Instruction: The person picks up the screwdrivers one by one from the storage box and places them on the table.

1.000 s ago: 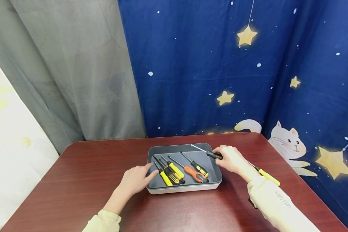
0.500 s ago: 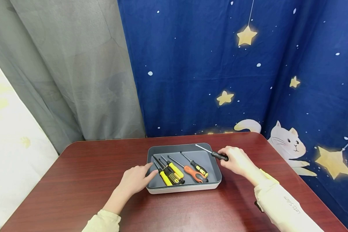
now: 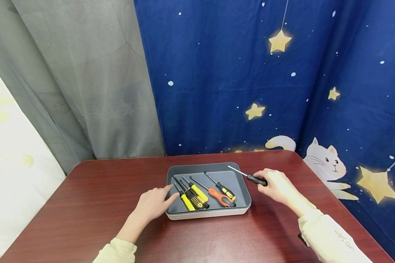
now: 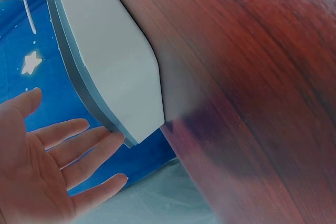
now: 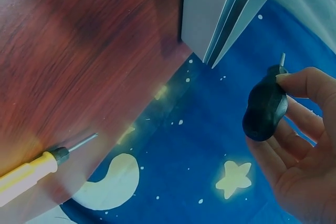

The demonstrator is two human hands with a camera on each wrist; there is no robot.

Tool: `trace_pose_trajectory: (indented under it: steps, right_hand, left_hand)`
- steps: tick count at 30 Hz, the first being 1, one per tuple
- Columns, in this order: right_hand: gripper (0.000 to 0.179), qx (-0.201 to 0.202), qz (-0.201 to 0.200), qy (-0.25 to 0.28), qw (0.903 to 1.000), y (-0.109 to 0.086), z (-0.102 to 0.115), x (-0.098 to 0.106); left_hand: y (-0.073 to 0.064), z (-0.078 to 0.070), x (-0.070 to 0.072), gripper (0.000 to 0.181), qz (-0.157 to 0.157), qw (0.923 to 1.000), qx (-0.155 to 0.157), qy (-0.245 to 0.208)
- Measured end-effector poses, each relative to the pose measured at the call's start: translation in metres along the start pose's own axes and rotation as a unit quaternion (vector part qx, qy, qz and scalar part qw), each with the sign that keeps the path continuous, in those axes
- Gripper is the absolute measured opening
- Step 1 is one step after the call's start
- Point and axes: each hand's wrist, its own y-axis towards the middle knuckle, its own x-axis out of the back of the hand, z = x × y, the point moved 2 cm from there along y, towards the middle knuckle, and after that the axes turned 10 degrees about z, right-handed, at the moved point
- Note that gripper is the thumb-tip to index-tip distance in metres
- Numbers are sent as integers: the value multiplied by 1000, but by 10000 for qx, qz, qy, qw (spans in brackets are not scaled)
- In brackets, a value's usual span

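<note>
My right hand (image 3: 276,185) holds a screwdriver (image 3: 257,180) by its black handle, with the shaft pointing up and left over the tray's right rim. In the right wrist view, thumb and fingers pinch that black handle (image 5: 265,106). My left hand (image 3: 154,203), fingers extended, is at the left rim of the grey tray (image 3: 209,214); in the left wrist view fingertips touch or nearly touch the rim. Inside the tray lie several screwdrivers: yellow-handled ones (image 3: 187,202) at the left, an orange-and-black one (image 3: 219,197), and a black-and-yellow one (image 3: 226,190).
On the table (image 3: 95,204), a yellow-handled screwdriver (image 5: 31,174) lies to the right of the tray, seen in the right wrist view and hidden by the right arm in the head view. Grey and blue curtains (image 3: 217,73) hang behind the table.
My right hand has moved right and slightly towards me with the black-handled screwdriver, from over the tray's right side to past its rim. The left hand and the tray stay put.
</note>
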Motion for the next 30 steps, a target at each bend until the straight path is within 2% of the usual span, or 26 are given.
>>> trace_pose_trajectory:
  steps: [11, 30]
  right_hand:
    - [24, -51, -136, -51, 9999, -14, -5, 8]
    - [24, -93, -241, -81, 9996, -26, -10, 7]
  left_hand:
    - [0, 0, 1, 52, 49, 10000, -1, 18]
    - [0, 0, 2, 47, 43, 10000, 28, -76]
